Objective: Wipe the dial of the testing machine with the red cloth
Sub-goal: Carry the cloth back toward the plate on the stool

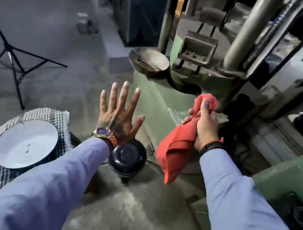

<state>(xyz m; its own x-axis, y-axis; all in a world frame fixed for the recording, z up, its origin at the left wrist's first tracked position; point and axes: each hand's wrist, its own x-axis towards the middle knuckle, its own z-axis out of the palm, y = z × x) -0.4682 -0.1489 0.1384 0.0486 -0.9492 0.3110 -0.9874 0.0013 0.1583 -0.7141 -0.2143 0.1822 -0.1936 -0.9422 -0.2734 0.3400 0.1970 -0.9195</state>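
Observation:
My right hand (pixel 206 127) grips the red cloth (pixel 176 145), which bunches above my fist and hangs down below it, in front of the green testing machine (pixel 161 98). My left hand (pixel 119 113) is held out flat with fingers spread, palm down, holding nothing, to the left of the machine's base. A watch sits on that wrist. No dial face shows clearly in this view; the machine's grey columns (pixel 248 30) rise at the upper right.
A white enamel basin (pixel 25 145) rests on a checked cloth (pixel 58 118) at lower left. A black round part (pixel 127 158) sits on the floor between my arms. A rusty pan (pixel 149 60) lies on the machine base. A black tripod (pixel 13 58) stands at left.

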